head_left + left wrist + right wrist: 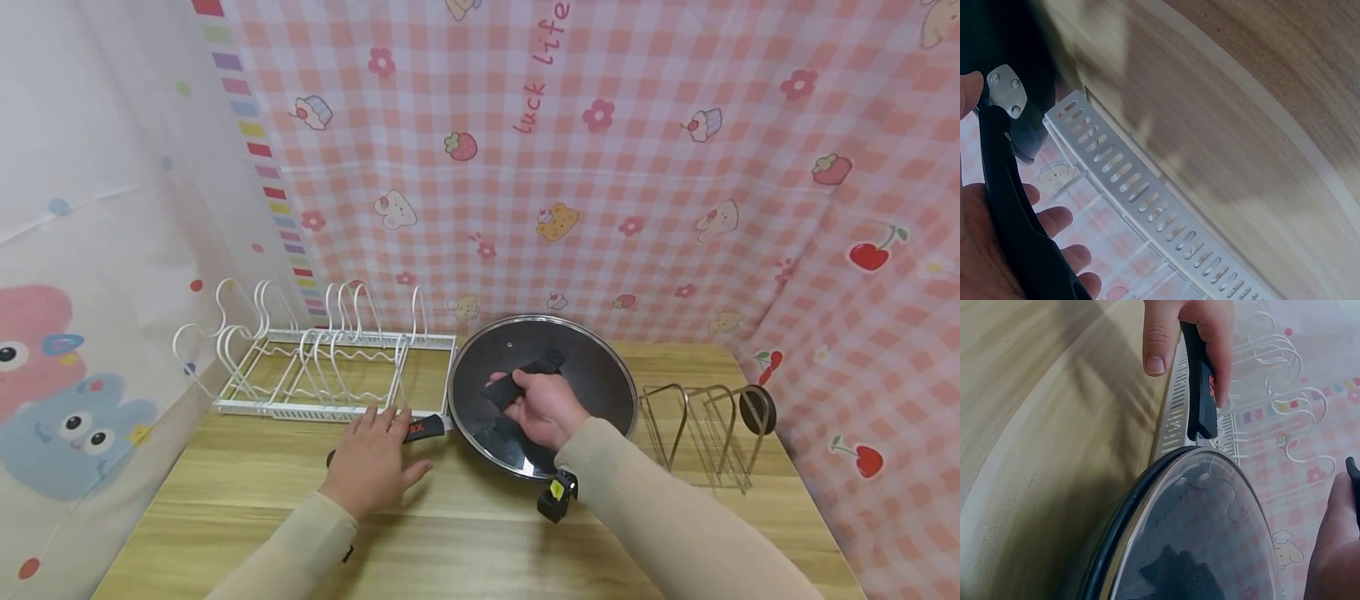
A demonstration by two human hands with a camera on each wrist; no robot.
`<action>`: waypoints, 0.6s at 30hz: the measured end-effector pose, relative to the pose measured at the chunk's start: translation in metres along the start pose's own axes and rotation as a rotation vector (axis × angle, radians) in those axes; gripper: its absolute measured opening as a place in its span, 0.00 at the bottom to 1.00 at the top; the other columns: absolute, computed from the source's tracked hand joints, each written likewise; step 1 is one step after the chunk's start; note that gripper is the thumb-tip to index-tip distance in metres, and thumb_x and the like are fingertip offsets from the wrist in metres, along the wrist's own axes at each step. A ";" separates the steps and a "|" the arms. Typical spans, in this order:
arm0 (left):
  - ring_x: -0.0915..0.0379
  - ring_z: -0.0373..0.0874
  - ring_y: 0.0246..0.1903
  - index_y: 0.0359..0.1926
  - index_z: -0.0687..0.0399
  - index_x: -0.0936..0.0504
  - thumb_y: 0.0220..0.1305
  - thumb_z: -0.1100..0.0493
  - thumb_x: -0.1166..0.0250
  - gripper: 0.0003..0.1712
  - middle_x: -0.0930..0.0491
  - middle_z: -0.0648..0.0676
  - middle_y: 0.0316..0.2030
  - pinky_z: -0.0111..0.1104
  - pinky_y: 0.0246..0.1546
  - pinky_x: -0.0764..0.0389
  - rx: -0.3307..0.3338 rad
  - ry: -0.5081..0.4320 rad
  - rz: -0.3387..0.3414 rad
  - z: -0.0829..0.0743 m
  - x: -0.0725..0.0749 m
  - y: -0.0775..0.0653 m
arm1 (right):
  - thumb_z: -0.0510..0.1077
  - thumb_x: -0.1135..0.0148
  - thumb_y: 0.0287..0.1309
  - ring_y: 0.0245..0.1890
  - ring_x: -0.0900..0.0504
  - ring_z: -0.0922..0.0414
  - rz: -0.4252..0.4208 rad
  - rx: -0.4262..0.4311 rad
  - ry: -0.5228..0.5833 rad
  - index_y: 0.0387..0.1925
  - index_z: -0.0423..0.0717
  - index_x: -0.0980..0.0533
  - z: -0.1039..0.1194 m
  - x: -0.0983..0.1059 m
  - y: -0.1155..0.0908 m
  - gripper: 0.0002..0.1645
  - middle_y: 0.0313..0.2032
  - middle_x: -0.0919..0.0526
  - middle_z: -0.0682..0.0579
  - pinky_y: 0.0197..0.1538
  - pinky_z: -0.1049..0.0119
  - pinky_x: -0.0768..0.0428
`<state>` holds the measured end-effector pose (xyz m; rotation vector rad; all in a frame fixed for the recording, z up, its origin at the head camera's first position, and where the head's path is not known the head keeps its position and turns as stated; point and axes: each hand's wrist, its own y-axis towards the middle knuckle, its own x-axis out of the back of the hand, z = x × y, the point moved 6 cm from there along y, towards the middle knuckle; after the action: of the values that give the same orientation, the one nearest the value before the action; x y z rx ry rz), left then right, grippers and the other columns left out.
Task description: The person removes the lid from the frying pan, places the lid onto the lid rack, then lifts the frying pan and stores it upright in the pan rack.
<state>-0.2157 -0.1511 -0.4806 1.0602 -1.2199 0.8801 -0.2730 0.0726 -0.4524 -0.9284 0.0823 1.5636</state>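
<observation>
A black frying pan (1124,509) sits on the table, its black handle (426,427) pointing left. My left hand (372,458) lies over that handle, fingers loosely extended across it and thumb apart. In the left wrist view the handle (1007,187) runs along the palm. A glass lid (592,354) with a metal rim lies over the pan; whether it rests fully on the pan's rim I cannot tell. My right hand (546,407) grips the lid's black handle (497,393), thumb along its top.
A white wire rack (322,412) stands at the left behind my left hand. At the right is a gold-coloured wire rack (723,412) with a dark round object (759,410) at its right end. The wooden table (465,550) meets a checked curtain (525,192) behind.
</observation>
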 end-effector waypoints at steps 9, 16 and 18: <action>0.42 0.62 0.64 0.66 0.54 0.36 0.50 0.20 0.55 0.54 0.33 0.60 0.62 0.53 0.63 0.41 0.011 -0.016 0.021 0.001 -0.003 -0.001 | 0.39 0.64 0.69 0.62 0.34 0.46 0.006 0.010 -0.027 0.69 0.37 0.61 0.002 0.003 -0.004 0.32 0.64 0.39 0.34 0.60 0.54 0.29; 0.42 0.62 0.64 0.65 0.54 0.36 0.50 0.19 0.57 0.55 0.33 0.60 0.62 0.53 0.63 0.40 0.007 -0.011 0.021 0.001 -0.002 -0.001 | 0.39 0.64 0.70 0.53 0.26 0.48 0.023 0.016 -0.048 0.69 0.37 0.62 0.008 0.003 -0.008 0.32 0.62 0.38 0.35 0.59 0.55 0.28; 0.42 0.63 0.63 0.65 0.54 0.35 0.50 0.19 0.56 0.54 0.32 0.60 0.62 0.53 0.62 0.40 0.002 -0.014 0.016 0.000 -0.001 -0.001 | 0.39 0.64 0.69 0.52 0.25 0.48 0.023 0.019 -0.051 0.69 0.37 0.63 0.010 0.003 -0.008 0.33 0.62 0.37 0.35 0.59 0.55 0.27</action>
<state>-0.2151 -0.1517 -0.4819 1.0610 -1.2407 0.8870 -0.2708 0.0824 -0.4439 -0.8747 0.0720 1.6037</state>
